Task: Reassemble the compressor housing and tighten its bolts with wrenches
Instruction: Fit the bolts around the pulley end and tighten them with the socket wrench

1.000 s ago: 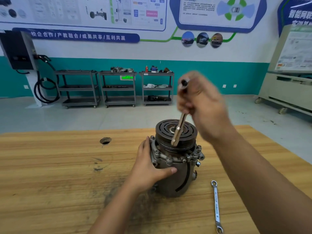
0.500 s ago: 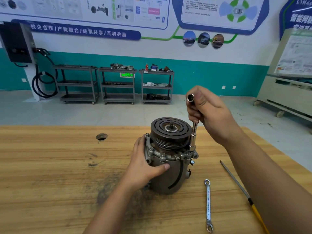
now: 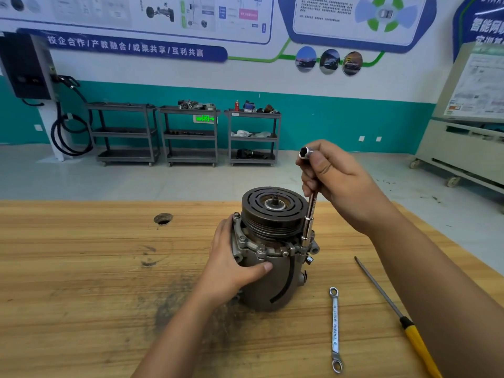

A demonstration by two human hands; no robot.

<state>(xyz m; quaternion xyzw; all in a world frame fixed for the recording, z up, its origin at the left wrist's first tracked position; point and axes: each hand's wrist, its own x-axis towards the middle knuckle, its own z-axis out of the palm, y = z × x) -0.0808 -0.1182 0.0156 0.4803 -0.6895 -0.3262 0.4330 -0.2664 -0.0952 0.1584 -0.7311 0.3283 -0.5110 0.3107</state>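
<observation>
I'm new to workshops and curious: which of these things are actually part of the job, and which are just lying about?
In use:
compressor, gripped by the left hand
socket wrench, held by the right hand, its lower end on the compressor's rim

Lying about:
spanner and screwdriver, untouched on the table
carts at the back

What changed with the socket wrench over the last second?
The right hand carried the socket wrench off the pulley centre, to the right and down; it now stands nearly upright on a right-side flange bolt. The left hand kept gripping the compressor housing; the ring spanner stayed on the table.
</observation>
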